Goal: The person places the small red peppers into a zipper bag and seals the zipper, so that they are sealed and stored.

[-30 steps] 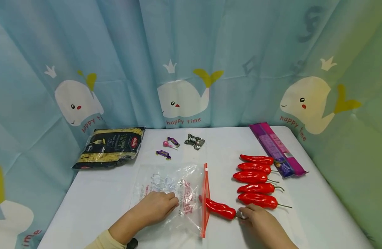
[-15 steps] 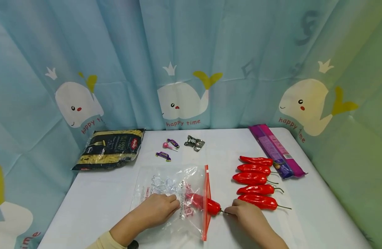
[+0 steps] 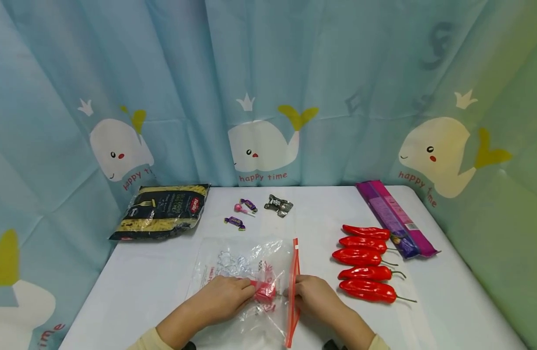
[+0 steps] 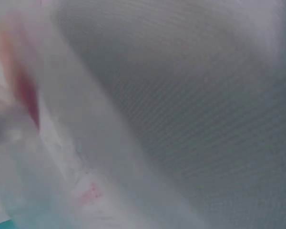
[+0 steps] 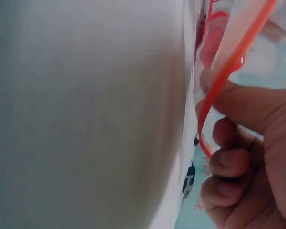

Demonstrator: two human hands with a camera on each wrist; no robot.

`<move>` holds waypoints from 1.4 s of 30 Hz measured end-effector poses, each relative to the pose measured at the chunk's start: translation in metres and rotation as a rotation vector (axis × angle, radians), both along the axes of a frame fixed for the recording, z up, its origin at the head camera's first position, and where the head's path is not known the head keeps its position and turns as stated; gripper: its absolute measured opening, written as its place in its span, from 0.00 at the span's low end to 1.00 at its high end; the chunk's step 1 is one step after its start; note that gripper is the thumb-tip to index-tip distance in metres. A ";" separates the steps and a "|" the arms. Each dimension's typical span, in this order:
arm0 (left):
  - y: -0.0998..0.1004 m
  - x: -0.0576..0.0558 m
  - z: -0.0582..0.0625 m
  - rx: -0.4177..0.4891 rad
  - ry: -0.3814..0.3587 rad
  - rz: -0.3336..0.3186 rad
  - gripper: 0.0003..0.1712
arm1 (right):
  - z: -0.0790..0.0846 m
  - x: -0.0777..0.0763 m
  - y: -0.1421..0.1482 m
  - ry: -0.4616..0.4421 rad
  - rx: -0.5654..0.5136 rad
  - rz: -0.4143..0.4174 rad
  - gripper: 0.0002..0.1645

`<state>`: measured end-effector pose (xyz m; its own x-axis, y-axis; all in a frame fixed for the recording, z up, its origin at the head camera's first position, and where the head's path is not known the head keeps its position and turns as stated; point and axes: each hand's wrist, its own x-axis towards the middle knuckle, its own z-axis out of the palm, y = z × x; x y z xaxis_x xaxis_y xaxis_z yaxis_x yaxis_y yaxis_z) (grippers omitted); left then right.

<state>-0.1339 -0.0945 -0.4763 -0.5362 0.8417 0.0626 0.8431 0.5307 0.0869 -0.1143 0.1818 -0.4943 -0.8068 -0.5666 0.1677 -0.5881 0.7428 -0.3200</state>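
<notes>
ok so on my feed i had the zip bag (image 3: 251,257) front-centre on the table (image 3: 150,287), one pepper (image 3: 265,292) inside. five more peppers (image 3: 357,256) lay off to its right, a packet (image 3: 388,214) behind and right of those. wrapped candies (image 3: 235,222) sat behind the bag, pasta pack (image 3: 163,211) back left.
</notes>
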 end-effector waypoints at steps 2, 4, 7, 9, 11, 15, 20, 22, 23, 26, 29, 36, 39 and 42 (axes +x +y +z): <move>0.000 0.000 -0.001 0.009 0.018 -0.007 0.06 | 0.000 0.000 0.003 -0.041 -0.042 -0.001 0.06; 0.000 0.000 -0.003 0.018 0.035 -0.015 0.06 | 0.002 0.003 0.010 -0.102 -0.094 -0.017 0.06; -0.001 0.000 -0.004 0.027 0.046 -0.025 0.06 | 0.012 0.011 0.029 -0.151 -0.135 -0.109 0.10; -0.001 -0.001 -0.004 0.032 0.053 -0.029 0.06 | 0.020 0.018 0.047 -0.116 -0.114 -0.213 0.14; -0.002 -0.002 -0.004 0.031 0.050 -0.027 0.06 | 0.027 0.026 0.068 -0.048 -0.062 -0.323 0.16; -0.004 -0.003 -0.002 0.023 0.030 -0.016 0.05 | 0.034 0.041 0.111 0.024 0.062 -0.462 0.20; -0.005 -0.003 0.000 0.019 0.026 -0.013 0.05 | 0.028 0.051 0.148 0.001 0.180 -0.480 0.26; -0.004 -0.003 0.001 0.020 0.023 -0.011 0.05 | 0.025 0.052 0.154 -0.006 0.208 -0.482 0.29; -0.004 -0.003 0.001 0.022 0.021 -0.011 0.05 | 0.023 0.052 0.156 -0.012 0.213 -0.483 0.31; -0.002 -0.002 0.001 0.028 0.024 -0.014 0.05 | 0.020 0.052 0.158 -0.062 0.233 -0.483 0.33; -0.002 -0.002 -0.001 0.050 0.047 -0.024 0.05 | 0.017 0.049 0.157 -0.165 0.246 -0.482 0.33; -0.001 0.002 -0.008 0.100 0.137 -0.070 0.06 | 0.018 0.053 0.137 -0.271 0.216 -0.498 0.30; -0.001 0.001 -0.007 0.089 0.136 -0.062 0.06 | 0.022 0.050 0.118 -0.297 0.185 -0.493 0.31; 0.000 -0.003 -0.004 0.072 0.113 -0.041 0.05 | 0.026 0.041 0.096 -0.306 0.154 -0.467 0.31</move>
